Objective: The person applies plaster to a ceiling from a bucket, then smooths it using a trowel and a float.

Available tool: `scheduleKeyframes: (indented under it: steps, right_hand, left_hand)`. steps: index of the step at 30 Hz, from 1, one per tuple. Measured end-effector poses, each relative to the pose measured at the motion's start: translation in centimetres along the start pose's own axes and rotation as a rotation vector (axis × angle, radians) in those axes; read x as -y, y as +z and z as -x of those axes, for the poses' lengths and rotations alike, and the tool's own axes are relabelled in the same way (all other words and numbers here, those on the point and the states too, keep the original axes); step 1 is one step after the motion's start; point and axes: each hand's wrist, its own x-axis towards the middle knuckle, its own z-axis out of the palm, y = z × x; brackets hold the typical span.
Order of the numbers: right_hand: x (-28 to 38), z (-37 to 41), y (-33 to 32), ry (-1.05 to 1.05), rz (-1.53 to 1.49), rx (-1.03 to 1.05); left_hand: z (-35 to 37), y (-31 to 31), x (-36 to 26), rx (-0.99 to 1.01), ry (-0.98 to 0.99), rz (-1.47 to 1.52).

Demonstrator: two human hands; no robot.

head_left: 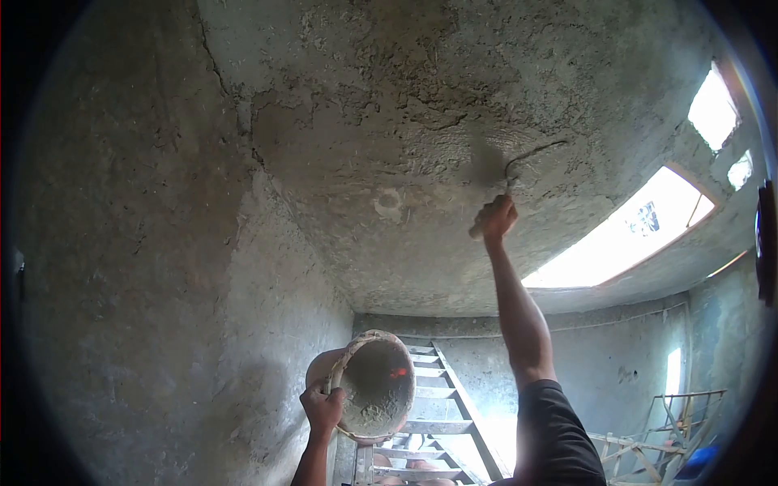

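Observation:
My right hand is raised and wrapped round the handle of a trowel. Its thin blade, seen nearly edge-on, lies close against the rough grey plastered surface overhead. Wet, ridged mortar covers that surface around the blade. Lower down, my left hand grips the rim of a bucket from its left side. The bucket is tilted so that its mouth faces me, and grey mortar coats the inside and lies along the bottom.
A metal ladder stands below, behind the bucket. To the left rises a bare cement wall. Bright openings break the surface on the right. Below them are a metal frame and something blue.

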Motion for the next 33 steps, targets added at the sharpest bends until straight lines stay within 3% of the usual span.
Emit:
scheduleKeyframes:
  steps: [3,7,9,10,12,14,15,19,20,21,23,24,27,29,33]
  right_hand:
    - [-2.9,2.2,3.7,0.019,-0.154,-0.007]
    - [-9.9,7.1,9.9,-0.138,0.277,0.182]
    - [-8.2,11.4,13.8,-0.682,0.723,0.185]
    - [-7.3,12.8,14.9,-0.672,0.722,0.186]
    - [-5.7,14.5,16.9,-0.430,0.729,0.515]
    - [-3.3,14.3,17.0,-0.386,0.832,0.533]
    - [-2.6,13.7,16.2,-0.347,0.944,0.540]
    - [-2.0,6.1,9.1,-0.575,0.989,0.432]
    - [0.3,4.2,6.8,-0.479,1.075,0.482]
    - [0.5,1.5,4.2,-0.608,1.111,0.422]
    - [4.8,-0.9,-0.1,-0.469,0.983,0.393]
    - [4.3,-3.3,-2.7,-0.716,1.028,0.224]
    - [11.4,-2.3,-5.3,-0.599,1.217,0.368]
    - [12.9,-1.3,-6.6,-0.718,1.239,0.331]
    - [16.1,5.2,-7.7,-0.432,1.161,0.509]
  left_hand:
    - [0.0,0.3,0.1,0.015,0.003,-0.050]
    - [0.1,0.6,0.9,0.027,-0.047,-0.009]
    - [0.2,0.6,0.2,0.025,-0.055,-0.023]
    - [0.2,0.6,0.4,0.016,-0.025,-0.029]
    - [0.1,0.4,0.9,0.016,-0.015,-0.053]
    - [0.3,-0.2,0.8,0.019,0.014,-0.082]
    - [0.6,-0.5,0.7,0.019,0.005,-0.082]
    - [0.4,-0.9,0.2,0.013,0.000,-0.040]
    - [0.6,-1.2,0.0,0.007,0.010,-0.049]
    - [0.5,-1.3,-0.2,-0.001,0.024,-0.058]
    - [0.8,-1.5,0.1,-0.001,0.041,-0.059]
    - [0.8,-1.5,0.2,0.003,0.029,-0.052]
    - [0.7,-1.0,0.6,-0.002,-0.005,-0.035]
    - [0.6,-0.8,0.0,-0.004,0.010,-0.045]
    - [0.5,0.0,-0.3,-0.070,0.037,-0.051]
